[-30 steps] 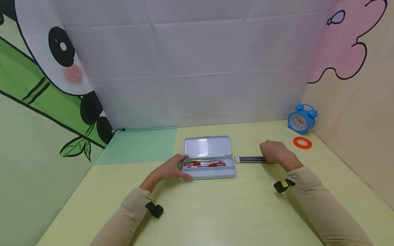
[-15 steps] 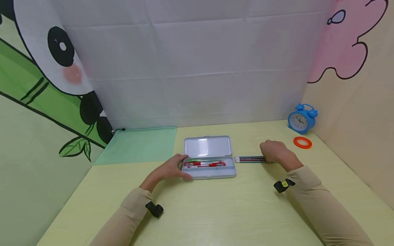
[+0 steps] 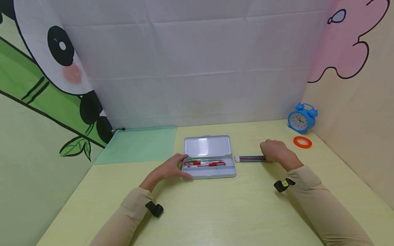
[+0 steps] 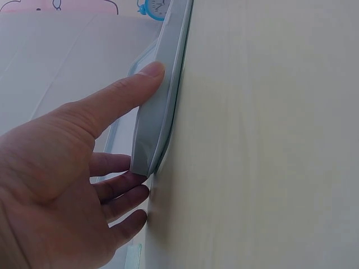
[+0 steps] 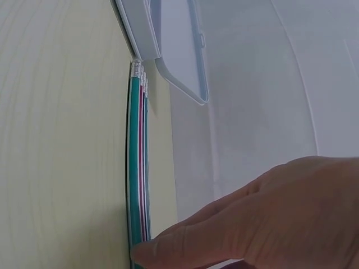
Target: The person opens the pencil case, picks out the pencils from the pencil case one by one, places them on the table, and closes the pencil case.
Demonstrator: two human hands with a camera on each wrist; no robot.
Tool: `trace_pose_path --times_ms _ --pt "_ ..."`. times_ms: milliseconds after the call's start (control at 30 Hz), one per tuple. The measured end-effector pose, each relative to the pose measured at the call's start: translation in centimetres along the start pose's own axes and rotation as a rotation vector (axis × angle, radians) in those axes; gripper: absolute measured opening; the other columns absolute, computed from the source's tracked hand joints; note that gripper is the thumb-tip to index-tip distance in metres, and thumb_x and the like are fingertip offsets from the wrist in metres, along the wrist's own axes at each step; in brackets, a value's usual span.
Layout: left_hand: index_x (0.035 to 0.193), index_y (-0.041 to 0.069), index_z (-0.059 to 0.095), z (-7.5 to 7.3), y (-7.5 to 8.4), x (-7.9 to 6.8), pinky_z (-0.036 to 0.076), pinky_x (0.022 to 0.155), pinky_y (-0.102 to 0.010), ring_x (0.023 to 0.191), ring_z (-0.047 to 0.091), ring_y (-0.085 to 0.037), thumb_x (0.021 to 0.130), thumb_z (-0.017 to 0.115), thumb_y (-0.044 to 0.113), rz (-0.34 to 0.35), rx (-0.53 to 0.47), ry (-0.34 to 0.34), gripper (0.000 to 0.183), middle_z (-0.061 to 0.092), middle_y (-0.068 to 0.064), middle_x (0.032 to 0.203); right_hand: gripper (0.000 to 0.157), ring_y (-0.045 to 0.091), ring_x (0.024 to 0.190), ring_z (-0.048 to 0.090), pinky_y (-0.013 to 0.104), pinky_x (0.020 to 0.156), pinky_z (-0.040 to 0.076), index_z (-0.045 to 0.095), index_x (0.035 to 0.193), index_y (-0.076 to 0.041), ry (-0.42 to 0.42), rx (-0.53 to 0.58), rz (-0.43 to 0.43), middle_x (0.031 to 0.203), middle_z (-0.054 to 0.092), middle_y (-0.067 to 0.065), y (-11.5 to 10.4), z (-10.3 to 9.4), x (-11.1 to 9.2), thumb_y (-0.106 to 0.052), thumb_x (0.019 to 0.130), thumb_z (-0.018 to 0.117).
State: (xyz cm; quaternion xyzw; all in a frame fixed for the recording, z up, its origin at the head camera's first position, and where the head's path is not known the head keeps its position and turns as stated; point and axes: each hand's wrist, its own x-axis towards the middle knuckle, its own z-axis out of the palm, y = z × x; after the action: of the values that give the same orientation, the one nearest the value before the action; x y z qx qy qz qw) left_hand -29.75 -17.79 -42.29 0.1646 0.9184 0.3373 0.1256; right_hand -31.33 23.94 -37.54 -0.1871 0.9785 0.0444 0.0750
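Head view: the open case (image 3: 209, 172), pens (image 3: 206, 164) inside, lies toward the far edge of the table (image 3: 215, 212), the left hand (image 3: 168, 168) gripping its left end between thumb and fingers. The pencils (image 3: 250, 159) lie flat between the case and the table's right edge, just beside the case, and the right hand (image 3: 275, 152) pinches them toward their farther end. Probably light, stiff and smooth, they may roll apart, so a hold across the whole bundle suits best.
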Motion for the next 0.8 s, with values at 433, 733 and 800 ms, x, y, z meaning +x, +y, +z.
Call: trace_pose_path --times_ms 433,733,800 --pt "0.153 0.009 0.04 -0.1 0.2 -0.1 0.037 0.11 -0.052 0.127 0.043 -0.03 0.069 0.092 0.041 -0.001 -0.003 0.0 0.104 0.043 -0.013 0.147 0.008 0.023 0.067 0.053 0.035 0.063 0.054 0.066 0.083 -0.004 -0.005 0.013 0.005 0.075 0.057 0.005 0.3 0.0 0.1 0.0 0.087 0.071" --pt "0.153 0.009 0.039 0.0 0.2 -0.1 0.036 0.111 -0.052 0.128 0.042 -0.03 0.07 0.092 0.041 0.001 -0.016 -0.002 0.103 0.042 -0.013 0.148 0.009 0.018 0.068 0.054 0.035 0.063 0.054 0.074 0.082 -0.008 0.115 0.089 -0.092 0.076 0.064 0.001 -0.6 0.1 0.5 -0.003 0.088 0.07" --pt "0.153 0.009 0.039 0.0 0.2 0.0 0.036 0.111 -0.052 0.129 0.042 -0.03 0.07 0.091 0.041 0.002 -0.017 -0.002 0.103 0.041 -0.013 0.148 0.007 0.017 0.068 0.055 0.035 0.064 0.054 0.076 0.084 -0.008 0.134 0.131 -0.122 0.078 0.066 0.0 -1.0 0.1 0.7 -0.005 0.088 0.072"
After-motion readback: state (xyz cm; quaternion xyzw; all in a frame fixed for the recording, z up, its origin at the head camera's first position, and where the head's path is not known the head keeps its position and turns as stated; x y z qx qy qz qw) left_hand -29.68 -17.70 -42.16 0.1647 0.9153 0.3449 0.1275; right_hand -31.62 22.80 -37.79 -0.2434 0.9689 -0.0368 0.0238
